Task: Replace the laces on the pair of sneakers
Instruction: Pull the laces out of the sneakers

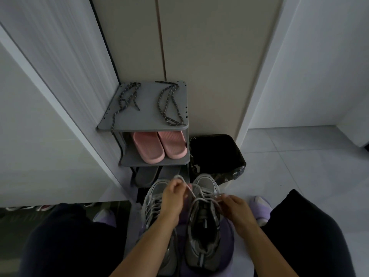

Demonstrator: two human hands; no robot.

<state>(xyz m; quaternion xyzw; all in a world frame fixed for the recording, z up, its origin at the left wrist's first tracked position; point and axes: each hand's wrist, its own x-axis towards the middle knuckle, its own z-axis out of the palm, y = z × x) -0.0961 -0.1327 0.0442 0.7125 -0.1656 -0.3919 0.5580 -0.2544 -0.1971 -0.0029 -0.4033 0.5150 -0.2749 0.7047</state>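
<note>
Two grey sneakers stand side by side low in the middle, toes pointing away from me. The right sneaker carries a pale grey lace threaded through its eyelets. My left hand pinches one end of that lace, pulled up and left above the left sneaker. My right hand grips the other end at the right sneaker's side. Two dark speckled laces, one on the left and one on the right, lie loose on top of the grey shoe rack.
Pink slippers sit on the rack's middle shelf, grey slippers below. A bin with a black bag stands right of the rack. My dark-clad knees flank the sneakers; purple slippers are on my feet. Walls close in on both sides.
</note>
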